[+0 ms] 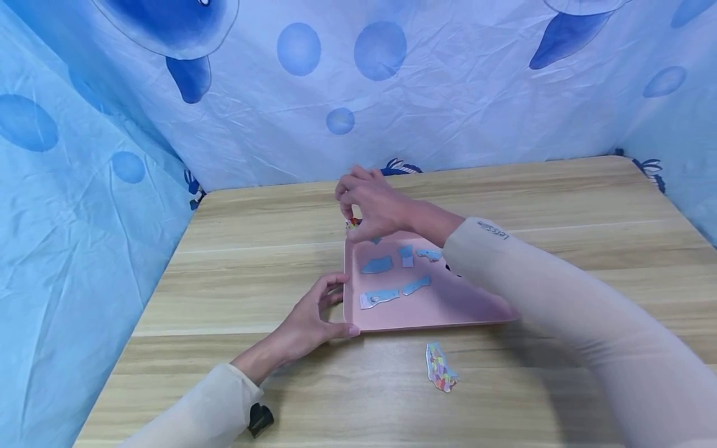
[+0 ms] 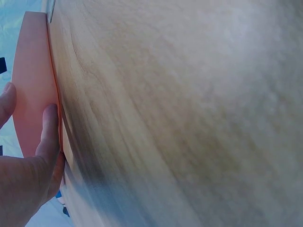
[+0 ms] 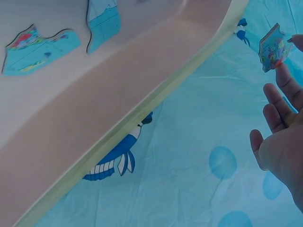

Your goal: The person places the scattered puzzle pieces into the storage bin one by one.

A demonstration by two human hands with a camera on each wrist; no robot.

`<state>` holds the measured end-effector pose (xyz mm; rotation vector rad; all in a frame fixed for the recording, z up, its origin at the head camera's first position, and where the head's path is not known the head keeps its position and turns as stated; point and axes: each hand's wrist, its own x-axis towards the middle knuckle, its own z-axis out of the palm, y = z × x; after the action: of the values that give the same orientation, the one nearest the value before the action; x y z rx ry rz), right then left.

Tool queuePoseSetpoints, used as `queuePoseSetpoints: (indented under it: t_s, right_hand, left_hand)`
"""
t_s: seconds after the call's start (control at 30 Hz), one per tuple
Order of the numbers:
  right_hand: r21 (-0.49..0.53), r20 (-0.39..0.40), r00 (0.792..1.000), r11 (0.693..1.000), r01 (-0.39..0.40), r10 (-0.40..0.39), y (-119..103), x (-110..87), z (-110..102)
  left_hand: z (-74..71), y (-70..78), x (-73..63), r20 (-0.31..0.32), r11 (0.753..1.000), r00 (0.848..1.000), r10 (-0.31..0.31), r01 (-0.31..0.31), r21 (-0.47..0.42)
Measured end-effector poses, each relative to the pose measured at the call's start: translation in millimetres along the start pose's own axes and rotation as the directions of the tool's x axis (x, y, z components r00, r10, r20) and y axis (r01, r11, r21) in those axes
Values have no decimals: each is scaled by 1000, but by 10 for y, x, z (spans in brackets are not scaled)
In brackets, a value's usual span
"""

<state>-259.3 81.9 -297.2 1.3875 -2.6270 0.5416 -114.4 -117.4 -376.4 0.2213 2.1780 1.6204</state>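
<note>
A shallow pink tray (image 1: 448, 308) lies on the wooden table with several flat light-blue puzzle pieces (image 1: 377, 266) spread inside it. At its near left corner, my left hand (image 1: 302, 323) grips the tray, thumb at the front edge and fingers along the left wall. In the left wrist view, those fingers touch the outer wall of the tray (image 2: 33, 61). Over the far left corner, my right hand (image 1: 376, 202) pinches a small colourful puzzle piece (image 3: 274, 48) between thumb and fingertip. The right forearm covers the tray's right part.
One multicoloured puzzle piece (image 1: 439, 367) lies on the table in front of the tray. A small black object (image 1: 260, 419) sits near the left sleeve. Blue printed sheeting (image 1: 252, 124) rises behind and beside the wooden table (image 1: 246, 249).
</note>
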Motion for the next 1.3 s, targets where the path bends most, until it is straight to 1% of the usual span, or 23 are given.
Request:
queuePoseSetpoints:
  t_s: [0.17,0.33,0.57,0.83,1.1,1.3]
  right_hand:
    - [-5,-5,1000,1000,4,-4,2,-123,-73]
    - [-4,-3,1000,1000,-12,12,38,-241,-125]
    - [8,-13,999,1000,-31,31,51,-342,-209]
    - [-22,54,998,999,-34,35,39,-496,-224]
    - [16,95,995,1000,-17,16,35,-599,-204]
    - [12,144,989,1000,-23,21,39,-676,-183]
  left_hand:
    - [3,5,1,4,1000,1000,8,-8,-15]
    - [4,10,-1,-6,1000,1000,-3,3,0]
    - [11,2,-1,-13,1000,1000,-5,5,2]
    - [10,4,-7,-16,1000,1000,-11,12,11]
    - [14,14,-11,-11,1000,1000,-8,8,23]
    - [14,5,1,-4,1000,1000,-3,3,21]
